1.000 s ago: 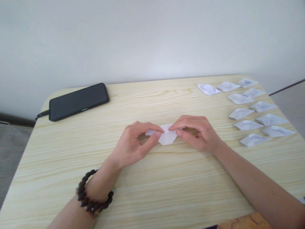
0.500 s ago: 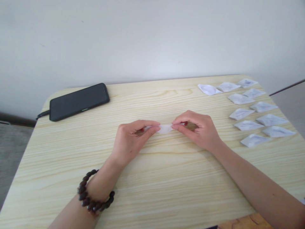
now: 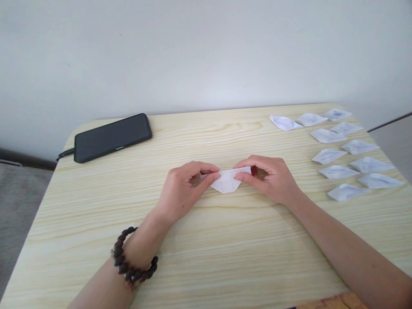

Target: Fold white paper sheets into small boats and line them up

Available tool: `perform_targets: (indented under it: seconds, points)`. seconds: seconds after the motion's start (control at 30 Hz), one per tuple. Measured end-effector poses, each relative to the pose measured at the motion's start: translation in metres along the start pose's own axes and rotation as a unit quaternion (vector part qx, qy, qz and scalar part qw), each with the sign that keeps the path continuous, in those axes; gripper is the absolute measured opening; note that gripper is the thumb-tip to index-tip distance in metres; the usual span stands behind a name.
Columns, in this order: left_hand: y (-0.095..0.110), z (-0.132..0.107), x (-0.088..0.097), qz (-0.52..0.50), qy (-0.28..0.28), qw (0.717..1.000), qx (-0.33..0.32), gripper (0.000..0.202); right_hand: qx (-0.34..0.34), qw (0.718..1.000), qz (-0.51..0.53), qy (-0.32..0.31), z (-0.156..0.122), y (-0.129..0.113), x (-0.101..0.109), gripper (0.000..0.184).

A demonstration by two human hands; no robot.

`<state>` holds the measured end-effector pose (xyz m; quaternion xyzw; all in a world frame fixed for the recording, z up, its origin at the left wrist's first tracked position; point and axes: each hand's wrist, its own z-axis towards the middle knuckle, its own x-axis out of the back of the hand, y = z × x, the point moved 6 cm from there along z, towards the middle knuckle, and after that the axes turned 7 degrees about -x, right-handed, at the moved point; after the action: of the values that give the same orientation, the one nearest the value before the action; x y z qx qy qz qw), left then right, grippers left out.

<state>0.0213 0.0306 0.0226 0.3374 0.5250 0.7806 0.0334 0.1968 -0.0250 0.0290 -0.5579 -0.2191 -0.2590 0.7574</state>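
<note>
A small piece of folded white paper [image 3: 228,182] sits at the middle of the pale wooden table [image 3: 209,249], held between both hands. My left hand [image 3: 183,191] pinches its left end with thumb and forefinger; a dark bead bracelet [image 3: 130,264] circles that wrist. My right hand [image 3: 270,178] pinches the right end the same way. The paper's lower flap points down towards me, just above the table top.
A black phone [image 3: 113,137] with a cable lies at the back left of the table. Several finished white paper folds [image 3: 341,148] lie in rows at the back right. A plain wall stands behind the table.
The paper showed a pointed flap, was pulled flat into a thin strip half a second ago, and now shows the flap again. Both hands stayed on it; the view shifted slightly.
</note>
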Motion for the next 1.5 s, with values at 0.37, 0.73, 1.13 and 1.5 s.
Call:
perform_targets:
  seconds: [0.37, 0.73, 1.13, 1.5]
  points:
    - [0.016, -0.003, 0.005, 0.106, 0.016, 0.974, -0.200, 0.012, 0.077, 0.996, 0.018, 0.042, -0.004, -0.004, 0.004, 0.008]
    - [0.011, -0.004, -0.001, 0.260, -0.010, 0.931, -0.257, 0.013, 0.099, 0.990, -0.096, 0.009, 0.000, -0.005, -0.003, 0.008]
    - [-0.004, 0.000, -0.001, 0.212, -0.026, 0.960, -0.184, 0.017, 0.067, 0.992, -0.107, -0.006, 0.002, 0.004, 0.001, 0.012]
    - [-0.005, -0.001, 0.001, 0.228, -0.019, 0.958, -0.174, 0.017, -0.002, 0.996, -0.072, -0.043, 0.003, 0.015, 0.002, 0.011]
